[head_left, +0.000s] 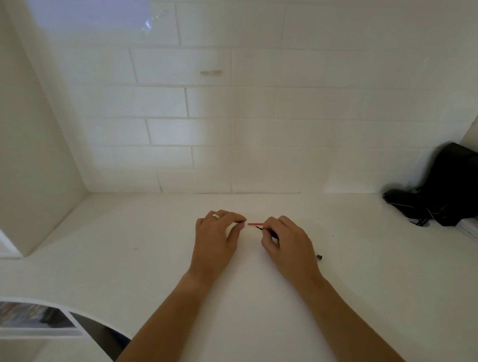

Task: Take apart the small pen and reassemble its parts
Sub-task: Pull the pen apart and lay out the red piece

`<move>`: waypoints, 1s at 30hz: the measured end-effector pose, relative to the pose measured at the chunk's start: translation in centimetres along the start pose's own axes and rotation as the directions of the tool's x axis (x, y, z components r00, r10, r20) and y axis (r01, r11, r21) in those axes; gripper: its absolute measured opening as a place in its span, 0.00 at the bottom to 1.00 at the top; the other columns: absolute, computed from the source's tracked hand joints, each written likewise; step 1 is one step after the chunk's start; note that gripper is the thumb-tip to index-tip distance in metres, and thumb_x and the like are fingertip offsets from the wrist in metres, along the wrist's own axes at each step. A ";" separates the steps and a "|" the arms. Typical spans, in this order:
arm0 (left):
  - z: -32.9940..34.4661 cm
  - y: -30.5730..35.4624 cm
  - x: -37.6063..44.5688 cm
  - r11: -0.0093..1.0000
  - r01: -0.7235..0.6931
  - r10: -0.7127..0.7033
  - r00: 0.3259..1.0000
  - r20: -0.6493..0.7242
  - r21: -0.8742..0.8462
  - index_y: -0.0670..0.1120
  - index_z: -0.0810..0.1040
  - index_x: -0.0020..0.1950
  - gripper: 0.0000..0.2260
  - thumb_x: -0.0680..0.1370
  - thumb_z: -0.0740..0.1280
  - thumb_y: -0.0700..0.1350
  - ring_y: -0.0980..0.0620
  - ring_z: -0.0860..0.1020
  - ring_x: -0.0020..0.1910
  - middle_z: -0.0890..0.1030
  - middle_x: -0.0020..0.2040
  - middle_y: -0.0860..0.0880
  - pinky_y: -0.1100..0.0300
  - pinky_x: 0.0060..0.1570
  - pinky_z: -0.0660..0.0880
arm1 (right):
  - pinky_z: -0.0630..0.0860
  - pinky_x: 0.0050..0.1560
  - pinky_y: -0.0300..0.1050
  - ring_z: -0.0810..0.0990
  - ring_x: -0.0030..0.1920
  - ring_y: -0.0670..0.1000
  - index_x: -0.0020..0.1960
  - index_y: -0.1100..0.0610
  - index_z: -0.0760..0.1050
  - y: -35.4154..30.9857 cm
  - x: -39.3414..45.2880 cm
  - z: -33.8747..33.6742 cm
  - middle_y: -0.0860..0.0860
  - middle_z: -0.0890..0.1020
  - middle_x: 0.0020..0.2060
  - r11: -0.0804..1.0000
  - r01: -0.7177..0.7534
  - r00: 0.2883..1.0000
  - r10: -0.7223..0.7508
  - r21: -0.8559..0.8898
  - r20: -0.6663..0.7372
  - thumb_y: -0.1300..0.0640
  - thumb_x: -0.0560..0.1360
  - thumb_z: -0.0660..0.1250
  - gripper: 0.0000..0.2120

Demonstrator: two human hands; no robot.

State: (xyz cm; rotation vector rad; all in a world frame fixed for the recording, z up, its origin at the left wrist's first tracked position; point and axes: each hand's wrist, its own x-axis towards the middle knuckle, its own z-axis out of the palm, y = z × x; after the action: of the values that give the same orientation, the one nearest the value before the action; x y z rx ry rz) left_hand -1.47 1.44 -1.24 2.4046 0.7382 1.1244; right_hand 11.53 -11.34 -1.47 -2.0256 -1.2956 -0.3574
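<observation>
A thin red pen part (255, 223) lies on the white table (263, 301) between my two hands. My left hand (216, 235), with a ring on one finger, has thumb and forefinger pinched together just left of the red part; what they pinch is too small to tell. My right hand (287, 242) grips a thin black pen part (265, 230), whose tip points up-left toward the red part. A small black pen piece (319, 257) lies alone on the table to the right of my right hand.
A black bag with cords (449, 189) sits in the back right corner against the white brick wall (230, 127). A white side panel (28, 161) stands at the left. A printed photo sheet (34, 319) lies at the table's rounded front left edge.
</observation>
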 end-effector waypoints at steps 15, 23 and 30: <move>-0.4 1.4 0.2 0.995 0.032 -0.027 0.998 0.055 -0.089 0.50 0.87 0.52 0.08 0.77 0.72 0.40 0.58 0.83 0.43 0.87 0.45 0.54 0.65 0.50 0.77 | 0.75 0.38 0.44 0.75 0.37 0.46 0.52 0.52 0.75 -0.6 0.3 -0.2 0.45 0.77 0.41 0.976 0.110 0.993 -0.103 0.187 -0.050 0.54 0.82 0.62 0.05; -0.2 1.6 -0.2 0.979 0.088 -0.072 0.993 0.093 -0.182 0.52 0.86 0.46 0.04 0.75 0.73 0.43 0.60 0.82 0.43 0.86 0.40 0.57 0.74 0.43 0.70 | 0.76 0.43 0.46 0.78 0.39 0.46 0.52 0.51 0.76 -0.8 0.1 -0.3 0.43 0.80 0.39 0.963 0.169 0.985 -0.170 0.211 -0.011 0.53 0.83 0.61 0.06; -1.0 0.0 2.4 0.988 0.151 -0.149 0.987 -0.060 0.027 0.55 0.82 0.43 0.04 0.73 0.75 0.46 0.54 0.77 0.46 0.80 0.42 0.57 0.56 0.49 0.74 | 0.71 0.32 0.38 0.73 0.33 0.47 0.47 0.51 0.75 -0.3 0.3 0.0 0.45 0.74 0.36 0.997 -0.023 0.993 0.032 0.077 -0.110 0.58 0.78 0.66 0.03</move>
State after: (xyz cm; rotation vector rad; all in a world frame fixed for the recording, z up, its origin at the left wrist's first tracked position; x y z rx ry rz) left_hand -1.00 2.99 0.76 2.3066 0.9457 1.1322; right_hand 11.38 -11.09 -1.17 -1.9301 -1.1942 -0.3967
